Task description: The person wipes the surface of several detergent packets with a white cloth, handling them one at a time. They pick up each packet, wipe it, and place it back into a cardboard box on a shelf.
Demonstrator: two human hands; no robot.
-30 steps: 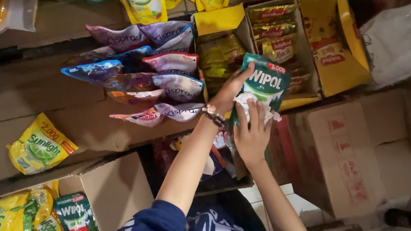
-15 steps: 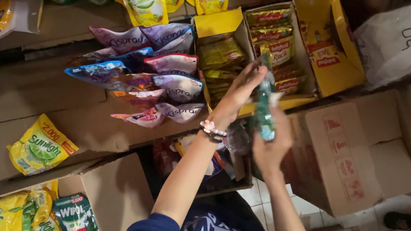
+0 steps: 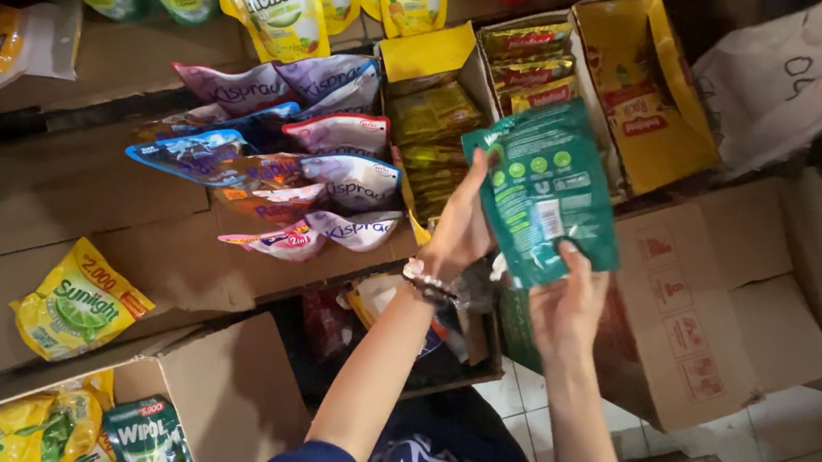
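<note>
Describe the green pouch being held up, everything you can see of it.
The green pouch is a flat, glossy plastic refill pack, dark green, tilted slightly, its back panel toward the camera with small round icons, fine print and a white barcode patch. The left hand grips its left edge; the right hand supports its bottom edge, thumb on the panel. It is held above open cardboard boxes.

green pouch centre, held | purple sachets left | yellow pouch lower-left, perhaps crumpled

Purple sachets, cardboard boxes
</note>
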